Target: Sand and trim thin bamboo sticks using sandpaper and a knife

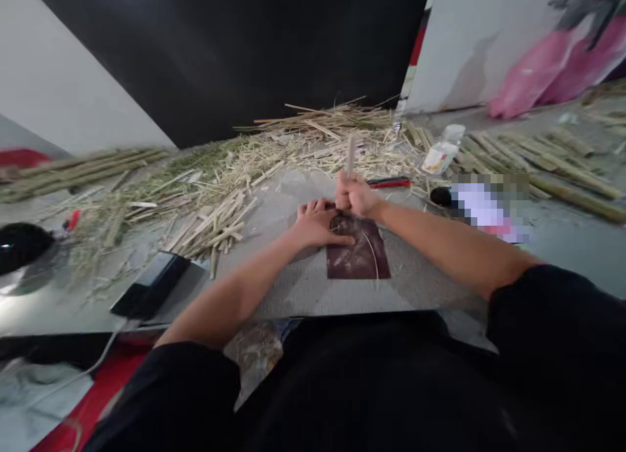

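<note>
My right hand (356,195) is closed in a fist around a pale wooden stick (351,154) that stands upright out of it. Whatever the lower end of the stick meets is hidden by the hand. My left hand (320,225) lies with fingers and thumb spread across the upper left of a dark brown square sheet (355,264), beside the right fist. Between the hands, a small dark round patch (338,225) shows on the sheet; what it is I cannot make out. A thin pale strip (372,251) curves over the sheet's right side.
Cut sticks (215,229) and shavings (274,155) cover the table's left and back. A red and black tool (390,182) lies behind the right forearm. A white bottle (443,153) and long green stalks (557,162) are on the right. At the left sits a black box (152,289).
</note>
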The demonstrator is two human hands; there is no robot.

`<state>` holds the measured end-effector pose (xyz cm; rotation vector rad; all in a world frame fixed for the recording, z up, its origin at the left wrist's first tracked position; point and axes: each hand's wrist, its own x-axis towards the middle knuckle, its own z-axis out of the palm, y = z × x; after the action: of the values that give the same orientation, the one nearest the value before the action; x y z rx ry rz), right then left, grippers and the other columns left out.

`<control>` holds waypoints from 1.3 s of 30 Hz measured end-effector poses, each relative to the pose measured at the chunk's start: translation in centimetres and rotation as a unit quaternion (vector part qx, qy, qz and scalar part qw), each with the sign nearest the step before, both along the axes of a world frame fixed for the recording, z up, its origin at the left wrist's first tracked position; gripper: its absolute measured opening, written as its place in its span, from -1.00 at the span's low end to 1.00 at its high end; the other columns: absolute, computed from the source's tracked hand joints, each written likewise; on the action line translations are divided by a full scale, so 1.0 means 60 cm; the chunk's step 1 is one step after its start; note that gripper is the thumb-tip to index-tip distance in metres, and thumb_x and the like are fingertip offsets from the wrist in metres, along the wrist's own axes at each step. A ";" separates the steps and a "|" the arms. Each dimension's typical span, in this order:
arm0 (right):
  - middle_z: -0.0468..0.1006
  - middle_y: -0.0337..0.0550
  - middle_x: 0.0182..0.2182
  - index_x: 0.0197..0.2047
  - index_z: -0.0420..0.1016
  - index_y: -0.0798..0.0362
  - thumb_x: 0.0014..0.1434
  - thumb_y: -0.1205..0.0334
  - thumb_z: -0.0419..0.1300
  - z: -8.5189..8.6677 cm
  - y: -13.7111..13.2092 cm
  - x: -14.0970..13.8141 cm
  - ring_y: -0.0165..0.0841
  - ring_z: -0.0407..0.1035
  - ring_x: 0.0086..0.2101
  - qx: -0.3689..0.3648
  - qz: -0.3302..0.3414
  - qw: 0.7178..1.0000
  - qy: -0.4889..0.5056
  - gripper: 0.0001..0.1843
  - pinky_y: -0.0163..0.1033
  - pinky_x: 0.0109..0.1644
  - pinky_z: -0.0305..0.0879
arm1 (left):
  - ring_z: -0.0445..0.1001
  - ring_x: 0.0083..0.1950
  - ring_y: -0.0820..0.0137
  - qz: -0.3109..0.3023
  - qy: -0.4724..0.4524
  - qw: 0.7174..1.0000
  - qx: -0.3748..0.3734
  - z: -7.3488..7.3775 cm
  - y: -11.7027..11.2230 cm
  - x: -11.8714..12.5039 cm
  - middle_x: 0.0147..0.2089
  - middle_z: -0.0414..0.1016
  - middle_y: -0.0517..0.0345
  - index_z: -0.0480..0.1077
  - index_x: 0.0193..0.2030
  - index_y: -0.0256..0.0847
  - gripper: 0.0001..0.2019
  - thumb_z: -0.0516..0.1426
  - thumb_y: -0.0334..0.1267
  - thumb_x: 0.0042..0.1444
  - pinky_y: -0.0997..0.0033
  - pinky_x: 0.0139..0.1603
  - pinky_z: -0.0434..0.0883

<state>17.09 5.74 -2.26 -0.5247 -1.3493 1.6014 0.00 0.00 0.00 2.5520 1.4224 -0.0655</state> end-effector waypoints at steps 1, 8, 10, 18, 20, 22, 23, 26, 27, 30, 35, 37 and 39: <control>-0.09 -0.47 -0.70 -0.58 -0.09 -0.05 0.05 -0.52 0.40 0.000 0.001 0.002 -0.56 -0.24 -0.68 0.002 0.000 1.000 -0.004 -0.11 -0.31 -0.62 -0.22 | 0.10 0.47 -0.29 0.001 0.001 1.000 -0.001 0.000 -0.001 0.001 0.47 0.20 -0.21 0.39 0.48 0.04 0.13 0.09 0.72 -0.10 -0.37 0.43 0.10; -0.13 -0.47 -0.70 -0.58 -0.09 -0.04 0.15 -0.47 0.37 0.007 0.001 0.013 -0.55 -0.27 -0.68 0.022 -0.039 0.999 0.009 -0.14 -0.29 -0.62 -0.25 | 0.01 0.54 -0.25 0.006 -0.017 1.000 0.006 -0.003 -0.004 0.003 0.57 0.12 -0.11 0.14 0.61 0.21 0.14 0.10 0.69 -0.05 -0.35 0.49 0.03; -0.11 -0.47 -0.69 -0.57 -0.07 -0.04 0.13 -0.51 0.35 0.007 -0.008 0.005 -0.55 -0.25 -0.67 0.029 -0.004 1.000 0.003 -0.13 -0.30 -0.61 -0.21 | 0.07 0.51 -0.24 0.010 -0.009 1.000 0.013 -0.004 -0.004 0.002 0.52 0.19 -0.15 0.28 0.55 0.12 0.13 0.13 0.69 -0.08 -0.30 0.49 0.06; -0.13 -0.48 -0.72 -0.59 -0.08 -0.07 0.12 -0.52 0.34 0.011 -0.003 0.009 -0.53 -0.29 -0.67 0.005 -0.060 0.998 -0.002 -0.13 -0.27 -0.60 -0.31 | 0.05 0.53 -0.23 0.009 -0.021 1.000 0.016 -0.005 -0.005 0.001 0.56 0.14 -0.09 0.20 0.59 0.19 0.13 0.14 0.67 -0.06 -0.31 0.49 0.05; -0.11 -0.48 -0.71 -0.58 -0.07 -0.07 0.07 -0.54 0.37 0.009 -0.008 0.003 -0.54 -0.28 -0.67 0.012 -0.015 1.000 0.000 -0.12 -0.26 -0.59 -0.30 | 0.07 0.52 -0.25 0.007 -0.013 1.000 0.015 -0.005 -0.005 0.001 0.53 0.19 -0.14 0.32 0.53 0.10 0.11 0.15 0.67 -0.08 -0.30 0.48 0.06; -0.10 -0.48 -0.70 -0.57 -0.09 -0.07 0.11 -0.55 0.33 0.009 -0.010 0.000 -0.54 -0.28 -0.65 0.006 0.008 1.000 -0.007 -0.13 -0.26 -0.58 -0.28 | 0.08 0.51 -0.27 0.006 -0.011 1.000 0.015 -0.005 -0.005 0.000 0.52 0.20 -0.15 0.37 0.49 0.06 0.10 0.15 0.67 -0.08 -0.30 0.48 0.07; -0.12 -0.48 -0.69 -0.56 -0.11 -0.07 0.17 -0.54 0.29 0.010 -0.009 0.001 -0.54 -0.29 -0.65 -0.003 -0.004 1.000 -0.009 -0.14 -0.25 -0.57 -0.27 | 0.07 0.51 -0.27 0.007 -0.013 1.000 0.014 -0.005 -0.006 -0.001 0.53 0.18 -0.14 0.34 0.52 0.08 0.11 0.15 0.67 -0.07 -0.30 0.48 0.06; -0.16 -0.48 -0.68 -0.54 -0.13 -0.08 0.34 -0.48 0.16 0.011 -0.002 0.009 -0.54 -0.30 -0.64 -0.025 -0.067 0.997 0.000 -0.20 -0.23 -0.54 -0.28 | 0.04 0.53 -0.28 0.008 -0.025 1.000 0.013 -0.005 -0.006 -0.002 0.56 0.12 -0.08 0.16 0.61 0.20 0.13 0.14 0.66 -0.04 -0.33 0.49 0.03; -0.16 -0.48 -0.68 -0.54 -0.12 -0.08 0.34 -0.47 0.16 0.010 -0.002 0.009 -0.54 -0.29 -0.64 -0.023 -0.071 0.997 0.006 -0.20 -0.23 -0.54 -0.29 | 0.04 0.53 -0.28 0.006 -0.025 1.000 0.013 -0.005 -0.006 -0.003 0.56 0.13 -0.07 0.15 0.61 0.21 0.13 0.15 0.65 -0.04 -0.33 0.49 0.04; -0.11 -0.48 -0.68 -0.55 -0.07 -0.08 0.22 -0.51 0.28 0.005 -0.007 0.002 -0.53 -0.25 -0.65 -0.003 -0.018 1.000 0.011 -0.18 -0.24 -0.56 -0.27 | 0.10 0.50 -0.27 0.009 -0.017 1.000 0.013 -0.005 -0.006 -0.003 0.51 0.21 -0.11 0.31 0.53 0.09 0.09 0.17 0.64 -0.07 -0.29 0.49 0.08; -0.11 -0.48 -0.70 -0.59 -0.06 -0.06 0.26 -0.44 0.29 0.010 -0.003 0.008 -0.55 -0.27 -0.67 -0.007 -0.036 0.999 0.027 -0.18 -0.26 -0.58 -0.31 | 0.04 0.55 -0.23 0.008 -0.024 1.000 0.013 -0.005 -0.005 -0.003 0.56 0.15 -0.09 0.19 0.60 0.18 0.13 0.13 0.67 -0.05 -0.32 0.51 0.04; -0.13 -0.49 -0.71 -0.59 -0.07 -0.06 0.25 -0.43 0.31 0.011 -0.003 0.009 -0.55 -0.28 -0.67 -0.005 -0.050 0.998 0.035 -0.18 -0.27 -0.58 -0.33 | 0.03 0.55 -0.24 0.008 -0.020 1.000 0.012 -0.005 -0.005 -0.002 0.56 0.14 -0.10 0.16 0.61 0.19 0.15 0.14 0.68 -0.06 -0.34 0.50 0.05; -0.11 -0.49 -0.70 -0.57 -0.07 -0.06 0.20 -0.46 0.33 0.009 -0.007 0.004 -0.54 -0.26 -0.67 0.001 -0.020 0.999 0.028 -0.17 -0.28 -0.59 -0.30 | 0.07 0.53 -0.25 0.012 -0.012 1.000 0.017 -0.006 -0.005 -0.002 0.52 0.19 -0.13 0.29 0.55 0.10 0.14 0.16 0.68 -0.09 -0.31 0.50 0.07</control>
<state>17.32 5.31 -1.69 -0.4996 -1.2908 1.5703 -0.12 -0.28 -0.39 2.5535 1.4576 -0.0058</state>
